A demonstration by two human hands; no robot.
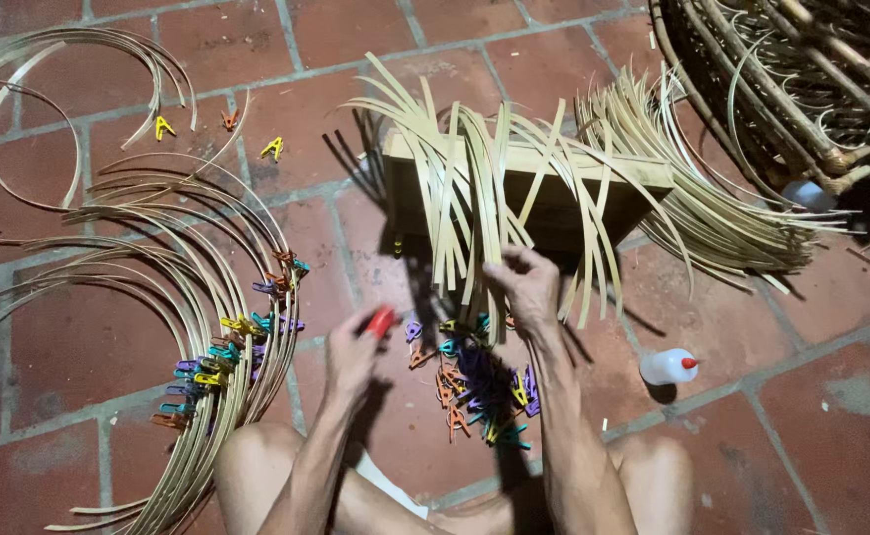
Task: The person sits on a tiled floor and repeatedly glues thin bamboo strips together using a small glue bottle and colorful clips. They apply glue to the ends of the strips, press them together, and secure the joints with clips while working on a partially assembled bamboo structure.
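Observation:
My left hand (352, 349) is closed around a small red-tipped object (381, 321), seemingly a clip or cap, just above the brick floor. My right hand (526, 285) pinches the lower ends of pale bamboo strips (469, 203) that drape over a small wooden stool (554, 188). A pile of small coloured plastic clips (479, 381) lies on the floor between my two forearms. My bare knees show at the bottom edge.
Curved bamboo hoops (207, 327), held with coloured clips, lie stacked at the left; thinner hoops (68, 89) lie beyond. A white glue bottle with a red tip (669, 367) lies at the right. A woven rattan frame (801, 79) fills the top right, with more strips (712, 188) beside it.

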